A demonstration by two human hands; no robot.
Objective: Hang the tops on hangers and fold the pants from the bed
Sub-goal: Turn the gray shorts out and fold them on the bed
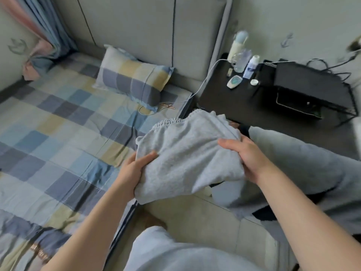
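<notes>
We've got the folded grey pants [185,153] in the air just off the bed's [58,124] 3 o'clock edge. The left hand [134,173] is at its 8 o'clock and the right hand [250,159] at 3, fingers [228,143] curled round the sides. It's only held at the edges, so the fold could slump open or slip to the floor.

Bed [58,118], checked sheet, lies left of l. hand [132,173]. On it, beyond that hand: pillow [134,77], white cable [204,81] alongside. Black nightstand [244,102] beyond r. hand [248,155] carries bottles [241,61], small white device [234,81], black box [304,83].
</notes>
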